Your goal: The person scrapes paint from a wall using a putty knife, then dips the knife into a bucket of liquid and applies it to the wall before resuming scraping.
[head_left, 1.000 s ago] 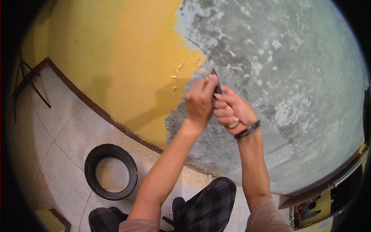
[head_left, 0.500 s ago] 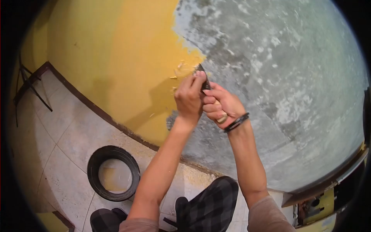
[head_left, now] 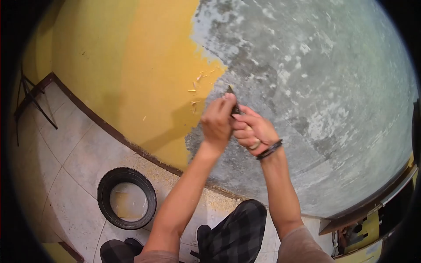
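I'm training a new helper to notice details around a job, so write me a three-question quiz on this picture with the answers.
1. True or false: the left hand and the right hand both hold the scraper.
2. What does the black bucket stand on?
A. A stool
B. The tiled floor
C. A folded cloth
3. Fill in the blank: the wall is grey on one side of the ragged edge and ____ on the other.

Key: 1. true; 2. B; 3. yellow

taupe sleeves (head_left: 300,246) | dark wristband (head_left: 269,150) | dark-grey checked legwear (head_left: 237,232) | dark footwear (head_left: 203,233)
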Action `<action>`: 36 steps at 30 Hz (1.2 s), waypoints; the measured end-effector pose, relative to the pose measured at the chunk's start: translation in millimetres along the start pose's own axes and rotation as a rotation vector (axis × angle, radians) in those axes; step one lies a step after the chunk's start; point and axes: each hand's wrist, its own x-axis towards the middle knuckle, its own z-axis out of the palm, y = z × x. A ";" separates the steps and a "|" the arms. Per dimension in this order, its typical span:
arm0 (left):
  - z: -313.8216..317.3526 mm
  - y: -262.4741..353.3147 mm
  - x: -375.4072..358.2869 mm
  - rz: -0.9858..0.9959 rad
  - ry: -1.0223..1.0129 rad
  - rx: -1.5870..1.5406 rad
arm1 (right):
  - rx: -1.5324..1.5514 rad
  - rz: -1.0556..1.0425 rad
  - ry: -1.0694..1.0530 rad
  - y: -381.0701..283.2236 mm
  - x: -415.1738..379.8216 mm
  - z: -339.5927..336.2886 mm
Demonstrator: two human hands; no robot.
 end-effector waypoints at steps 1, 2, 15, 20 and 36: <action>6.0 4.0 0.4 0.040 0.076 -0.016 | -0.001 0.022 -0.058 -3.1 -1.3 -8.5; 4.2 -4.8 4.9 0.046 0.080 -0.011 | 0.003 0.038 -0.112 -4.7 0.4 -13.8; 5.4 -2.8 13.0 0.048 0.072 0.011 | 0.024 0.008 -0.129 -5.4 7.4 -9.6; 11.0 11.4 4.3 0.094 0.039 -0.085 | 0.053 -0.004 -0.096 -4.1 -13.2 -15.3; -1.9 6.9 46.1 -0.007 0.084 -0.017 | 0.017 0.035 -0.134 -32.9 11.8 15.2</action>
